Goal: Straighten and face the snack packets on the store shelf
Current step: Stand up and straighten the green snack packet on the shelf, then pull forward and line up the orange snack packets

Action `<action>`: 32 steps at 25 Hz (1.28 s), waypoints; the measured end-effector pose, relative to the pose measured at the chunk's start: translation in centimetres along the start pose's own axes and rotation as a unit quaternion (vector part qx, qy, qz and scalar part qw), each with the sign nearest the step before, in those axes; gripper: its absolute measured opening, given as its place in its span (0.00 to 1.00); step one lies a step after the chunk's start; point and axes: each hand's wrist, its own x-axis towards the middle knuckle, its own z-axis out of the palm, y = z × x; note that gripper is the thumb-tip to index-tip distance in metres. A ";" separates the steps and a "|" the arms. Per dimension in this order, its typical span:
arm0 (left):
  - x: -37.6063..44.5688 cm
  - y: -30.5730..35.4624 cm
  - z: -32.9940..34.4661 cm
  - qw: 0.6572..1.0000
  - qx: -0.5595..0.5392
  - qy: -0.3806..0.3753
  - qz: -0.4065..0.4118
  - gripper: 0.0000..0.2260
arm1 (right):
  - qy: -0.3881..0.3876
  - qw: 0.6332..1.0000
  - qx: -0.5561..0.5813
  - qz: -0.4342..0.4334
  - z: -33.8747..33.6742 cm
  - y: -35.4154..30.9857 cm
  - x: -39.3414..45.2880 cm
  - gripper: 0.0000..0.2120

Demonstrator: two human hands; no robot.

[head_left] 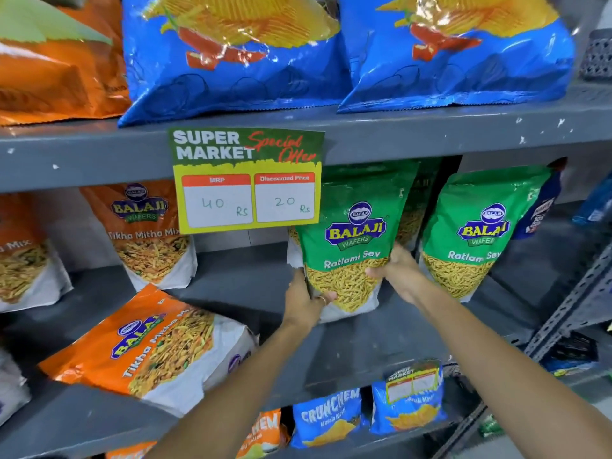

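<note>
A green Ratlami Sev packet stands upright on the grey middle shelf, face forward. My left hand grips its lower left edge and my right hand grips its lower right side. A second green Ratlami Sev packet stands just to the right. Another green packet is partly hidden behind the held one. An orange Tikha Mitha Mix packet stands upright at the left. Another orange Tikha Mitha Mix packet lies flat and skewed near the shelf's front edge.
A yellow and green price card hangs from the upper shelf edge. Big blue chip bags sit on the top shelf. Blue Crunchem packets fill the shelf below. A dark blue packet leans at far right beside a slotted metal upright.
</note>
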 end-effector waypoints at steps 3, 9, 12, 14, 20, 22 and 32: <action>-0.4 -0.5 1.3 1.000 -0.001 0.011 -0.017 0.25 | -0.019 1.000 -0.004 0.015 -0.5 0.7 0.6 0.28; -0.6 0.7 0.7 0.997 0.043 -0.019 -0.057 0.28 | 0.245 0.933 -0.005 -0.263 1.5 1.2 -1.2 0.27; -0.5 1.2 -2.3 0.995 0.095 0.012 -0.019 0.29 | 0.268 0.821 -0.171 -0.474 2.6 1.8 -1.5 0.18; -0.4 1.3 -5.5 0.989 0.111 0.100 -0.007 0.26 | 0.219 0.808 -0.178 -0.516 4.1 1.6 -2.1 0.13; -2.7 0.3 -14.5 0.964 0.167 0.206 -0.011 0.20 | 0.016 0.790 -0.231 -0.568 11.4 0.2 -3.4 0.10; -4.1 -0.8 -16.7 0.956 0.166 0.242 -0.023 0.17 | -0.032 0.803 -0.255 -0.537 14.0 0.2 -3.5 0.10; -10.1 -3.9 -22.1 0.902 0.191 0.314 -0.227 0.18 | -0.267 0.881 -0.382 -0.084 23.6 3.0 -1.2 0.18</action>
